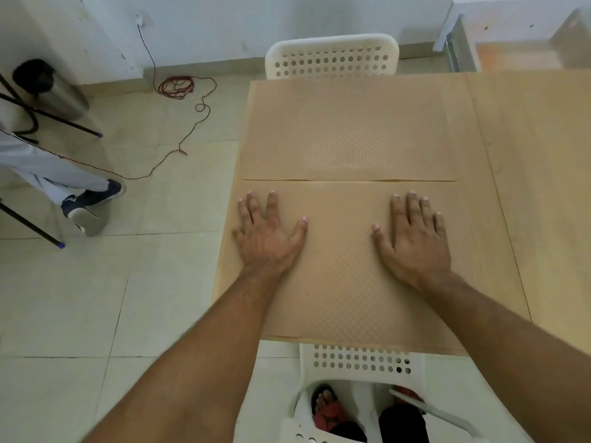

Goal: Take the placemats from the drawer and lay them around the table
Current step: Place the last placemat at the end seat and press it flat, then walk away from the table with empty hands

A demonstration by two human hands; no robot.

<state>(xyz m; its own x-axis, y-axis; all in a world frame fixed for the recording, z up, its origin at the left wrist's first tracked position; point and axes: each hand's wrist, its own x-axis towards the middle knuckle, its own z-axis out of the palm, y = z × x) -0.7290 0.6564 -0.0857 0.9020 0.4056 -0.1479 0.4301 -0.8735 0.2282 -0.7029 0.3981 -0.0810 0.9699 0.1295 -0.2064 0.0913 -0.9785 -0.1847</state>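
Both hands, left (268, 241) and right (415, 247), lie flat with fingers (412, 207) spread, gripping nothing, on the near mat (339, 276), its long axis crosswise, far mat (348, 132) just beyond on the tabletop (537, 187).

Your table (540, 174) is pale wood, its left edge running beside the tiled floor (96, 298). Two tan placemats lie flat on it — the far mat (348, 129) by the far edge, the near mat (339, 266) by the near edge, their long sides almost meeting across the middle. Your left hand (268, 235) and right hand (414, 241) rest palm-down on the near mat, fingers spread. The table's right part is bare wood.
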